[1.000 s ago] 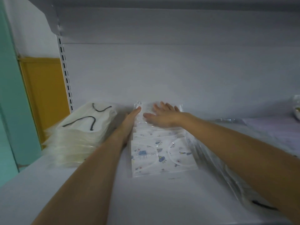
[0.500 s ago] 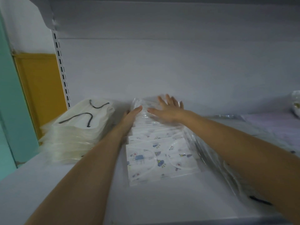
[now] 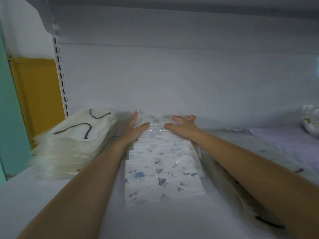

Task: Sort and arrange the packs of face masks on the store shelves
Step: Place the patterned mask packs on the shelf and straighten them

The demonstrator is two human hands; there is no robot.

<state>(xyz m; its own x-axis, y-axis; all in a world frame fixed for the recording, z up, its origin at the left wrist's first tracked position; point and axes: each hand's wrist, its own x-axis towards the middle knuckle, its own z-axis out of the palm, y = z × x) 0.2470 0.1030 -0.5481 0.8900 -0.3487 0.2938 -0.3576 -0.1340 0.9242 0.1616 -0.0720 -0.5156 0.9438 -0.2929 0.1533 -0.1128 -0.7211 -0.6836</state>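
We list the left grip (image 3: 136, 128), released, its straight fingers laid against the left side of the far end of the printed mask packs (image 3: 164, 176) with the thumb on the wrapping, and the right grip (image 3: 181, 125), likewise released, its fingers spread flat on that same far end. The printed packs lie overlapped in a row on the white shelf (image 3: 155, 221), running from the back panel (image 3: 172, 83) toward us. Just to the left is a stack of cream packs (image 3: 74, 144) with black ear loops; to the right, under the forearm, lie clear-wrapped packs (image 3: 224, 178).
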